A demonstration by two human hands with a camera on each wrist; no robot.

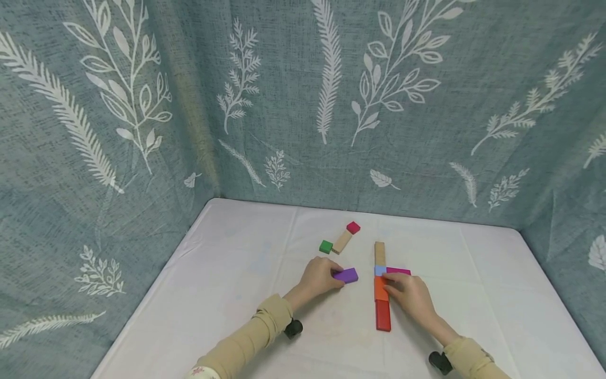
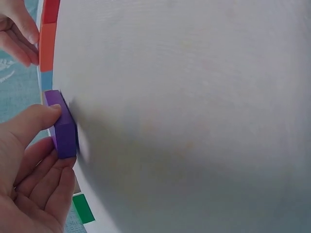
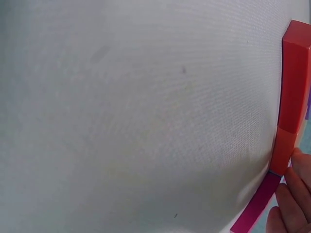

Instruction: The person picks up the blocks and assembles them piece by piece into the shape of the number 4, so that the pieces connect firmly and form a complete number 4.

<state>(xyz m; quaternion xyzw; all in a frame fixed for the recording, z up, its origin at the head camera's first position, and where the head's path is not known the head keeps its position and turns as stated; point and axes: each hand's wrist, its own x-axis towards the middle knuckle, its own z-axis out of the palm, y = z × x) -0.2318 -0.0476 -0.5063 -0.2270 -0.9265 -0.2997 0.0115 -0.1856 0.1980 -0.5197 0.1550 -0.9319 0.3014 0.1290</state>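
Note:
My left hand (image 1: 320,278) pinches a purple block (image 1: 347,275) between thumb and fingers, left of a line of blocks. In the left wrist view, the thumb presses one face of the purple block (image 2: 64,127). My right hand (image 1: 413,296) rests at the line, its fingertips touching around the orange block (image 1: 380,289) by the blue block. From far to near, the line has a natural wood block (image 1: 380,253), a light blue block (image 1: 380,270), the orange one and a red block (image 1: 383,316). A magenta block (image 1: 399,271) extends right from the blue one, partly behind the right fingers.
Farther back, left of the line, lie a small green block (image 1: 325,247), a natural wood block (image 1: 342,242) and a small red block (image 1: 353,227). A white cloth covers the table (image 1: 227,252). A patterned blue-green curtain (image 1: 293,105) hangs behind and at the sides.

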